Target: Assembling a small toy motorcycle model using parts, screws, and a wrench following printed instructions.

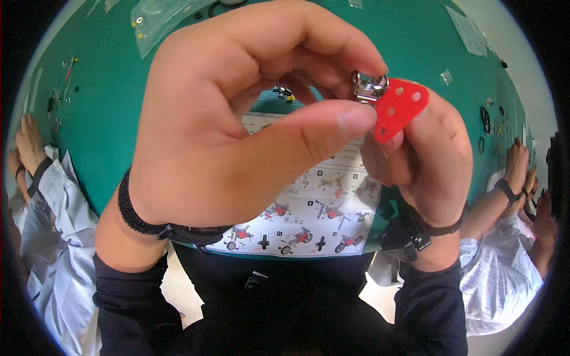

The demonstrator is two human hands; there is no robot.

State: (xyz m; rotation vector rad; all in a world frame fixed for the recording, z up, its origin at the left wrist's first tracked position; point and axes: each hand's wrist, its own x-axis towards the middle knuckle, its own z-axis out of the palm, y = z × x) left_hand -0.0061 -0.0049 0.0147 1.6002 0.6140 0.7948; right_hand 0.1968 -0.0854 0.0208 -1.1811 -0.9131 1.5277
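My left hand (202,124) is large in the foreground, with its thumb and fingers pinched on a small shiny metal bracket (370,89). Against that bracket lies a red triangular plate (405,105) with several round holes. My right hand (439,154) grips the plate from behind and below, its fingers curled. Metal and plate touch, but I cannot tell whether they are fastened together. Below my hands, a printed instruction sheet (320,219) with pictures of a small motorcycle model lies on the table, partly covered by my left hand.
The table has a green top (107,118). A clear plastic bag (155,25) with small parts lies at the far left. Loose parts (284,93) show through the gap in my left hand. People sit on both sides, a hand (31,139) at left and another (518,163) at right.
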